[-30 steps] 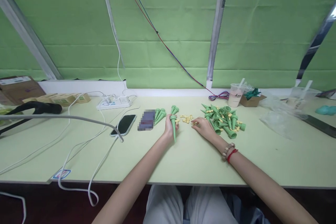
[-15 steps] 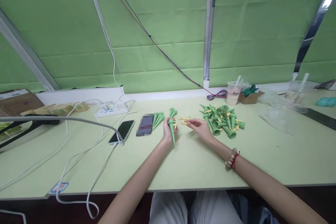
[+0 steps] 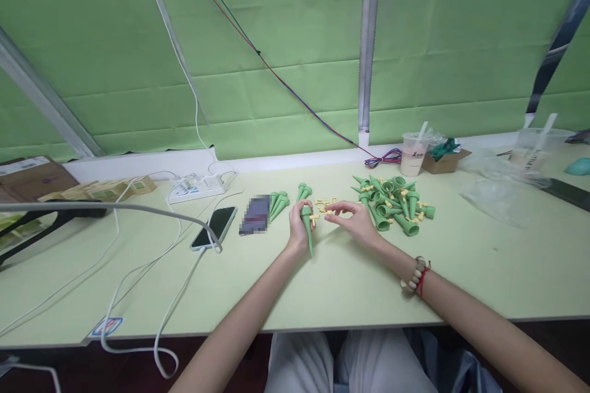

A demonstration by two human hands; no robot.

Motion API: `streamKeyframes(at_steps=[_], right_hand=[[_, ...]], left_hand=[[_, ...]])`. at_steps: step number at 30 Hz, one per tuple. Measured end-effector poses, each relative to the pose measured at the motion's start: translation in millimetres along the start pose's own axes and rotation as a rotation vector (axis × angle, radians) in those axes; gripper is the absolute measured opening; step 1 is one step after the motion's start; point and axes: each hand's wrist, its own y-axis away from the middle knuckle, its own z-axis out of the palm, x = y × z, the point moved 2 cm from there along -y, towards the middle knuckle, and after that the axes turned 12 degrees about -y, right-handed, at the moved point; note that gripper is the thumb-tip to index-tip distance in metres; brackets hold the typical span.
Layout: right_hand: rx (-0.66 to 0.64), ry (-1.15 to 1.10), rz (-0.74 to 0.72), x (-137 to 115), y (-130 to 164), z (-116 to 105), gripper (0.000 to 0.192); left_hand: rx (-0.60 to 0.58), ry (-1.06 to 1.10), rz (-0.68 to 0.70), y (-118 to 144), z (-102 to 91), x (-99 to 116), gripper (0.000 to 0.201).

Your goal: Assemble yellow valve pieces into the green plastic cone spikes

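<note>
Clasping one green spike [image 3: 308, 228] in left hand [image 3: 296, 226], one yellow piece [image 3: 329, 212] pinched in right hand [image 3: 354, 221]

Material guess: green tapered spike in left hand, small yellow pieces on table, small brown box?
Green tapered spike: probably molded plastic, satin; even color, smooth surface.
Small yellow pieces: likely matte plastic; uniform color, but too small to be sure.
Small brown box: looks like matte cardboard; plain brown, flat panels.
</note>
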Motion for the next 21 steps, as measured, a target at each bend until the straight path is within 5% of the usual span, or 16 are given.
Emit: streamKeyframes(at_steps=[8, 14, 21], right_hand=[[0.015, -0.080, 0.028, 1.4, 0.8, 0.2, 0.027], [-0.138, -0.343, 0.261, 8.2, 3.7, 10.2, 0.043], [-0.235, -0.216, 0.365, 3.3, 10.5, 12.4, 0.032]], left_hand=[[0.048, -0.039, 0.070, 2.7, 0.8, 3.9, 0.022], [0.069, -0.168, 0.063, 4.9, 2.4, 0.5, 0.023], [0.086, -0.353, 0.195, 7.3, 0.5, -1.8, 0.022]])
